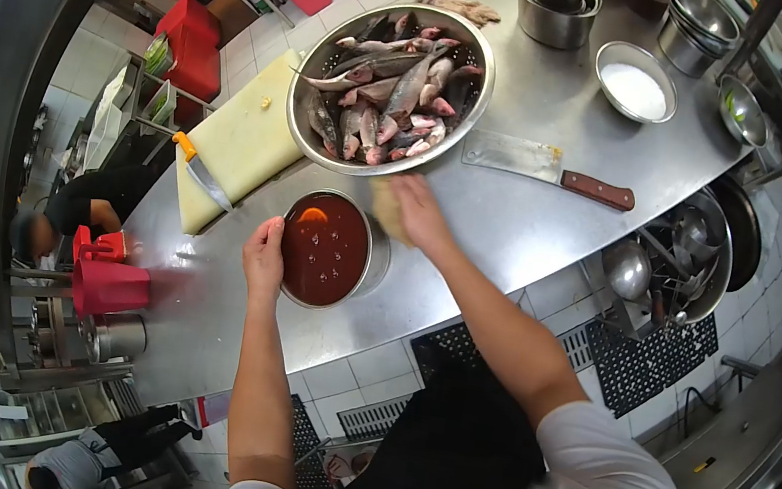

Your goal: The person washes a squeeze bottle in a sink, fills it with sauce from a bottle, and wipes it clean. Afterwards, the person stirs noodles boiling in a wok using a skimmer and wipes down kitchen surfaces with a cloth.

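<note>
A metal pot (pixel 363 286) of dark red-brown liquid (pixel 318 259) stands on the steel table, with an orange slice (pixel 313 216) and several bubbles at its surface. My left hand (pixel 265 251) is closed at the pot's left rim. In my right hand (pixel 419 213) is a tan cloth (pixel 388 212), blurred by motion, beside the pot's upper right side. Just beyond the cloth sits a big metal colander (pixel 477 106) heaped with whole fish (pixel 389 87). To the right of the colander lies a cleaver (pixel 544 166) with a wooden handle.
A cutting board (pixel 250 137) with an orange-handled knife (pixel 204 174) lies at left. A bowl of white granules (pixel 634 91) and stacked pots (pixel 556 16) stand at the back. Ladles fill a basin (pixel 707 292) below the table's right edge. Two other people are at left.
</note>
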### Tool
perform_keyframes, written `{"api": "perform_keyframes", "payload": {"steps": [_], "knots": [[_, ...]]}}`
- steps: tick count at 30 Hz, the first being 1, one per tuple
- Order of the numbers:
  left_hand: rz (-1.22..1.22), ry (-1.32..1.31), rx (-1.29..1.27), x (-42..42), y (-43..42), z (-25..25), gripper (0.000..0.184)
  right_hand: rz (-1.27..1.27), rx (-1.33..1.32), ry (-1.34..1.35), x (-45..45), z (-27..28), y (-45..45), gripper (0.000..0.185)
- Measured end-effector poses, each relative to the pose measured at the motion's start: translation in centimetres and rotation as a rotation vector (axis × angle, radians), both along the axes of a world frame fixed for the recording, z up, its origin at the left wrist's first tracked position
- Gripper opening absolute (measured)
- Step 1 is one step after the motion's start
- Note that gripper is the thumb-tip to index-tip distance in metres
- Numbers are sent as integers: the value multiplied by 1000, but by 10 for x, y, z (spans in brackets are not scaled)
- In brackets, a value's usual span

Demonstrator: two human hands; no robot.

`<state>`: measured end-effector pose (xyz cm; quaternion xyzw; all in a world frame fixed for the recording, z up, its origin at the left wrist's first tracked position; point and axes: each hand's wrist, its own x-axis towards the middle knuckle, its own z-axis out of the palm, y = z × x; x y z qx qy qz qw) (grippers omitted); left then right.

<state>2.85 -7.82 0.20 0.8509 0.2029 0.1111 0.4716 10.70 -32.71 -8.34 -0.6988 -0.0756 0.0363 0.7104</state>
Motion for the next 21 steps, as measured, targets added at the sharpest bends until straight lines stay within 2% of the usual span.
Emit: {"api": "perform_keyframes", "payload": {"steps": [3,4,6,9,10,12,15,16,18,19,20,21], "knots": [[-21,-81,20,0,2,-5,33,7,-107,-83,-22,4,27,34],[-25,-66,34,2,2,-5,33,-92,-133,-87,-36,3,29,32],[-19,-37,64,-1,2,-5,31,-270,-161,23,-88,15,30,34],[5,-17,91,-1,1,-5,30,-286,-118,93,-168,8,50,38],[-2,-27,65,0,1,-8,31,-232,-100,136,-187,-2,63,39],[-13,-55,19,0,3,-9,33,163,42,346,-202,-1,81,42],[-12,79,72,-8,2,6,37,461,221,458,-201,6,106,44],[-96,74,71,-20,11,13,47,463,54,435,-195,39,94,44],[49,313,-247,-60,36,33,58,354,70,297,-198,46,101,41],[89,312,-299,-91,44,29,62,290,77,226,-197,49,103,40],[121,313,-350,-124,53,23,67,358,7,218,-194,56,102,38],[101,283,-651,-155,46,17,65,424,-62,216,-194,66,100,36]]}}
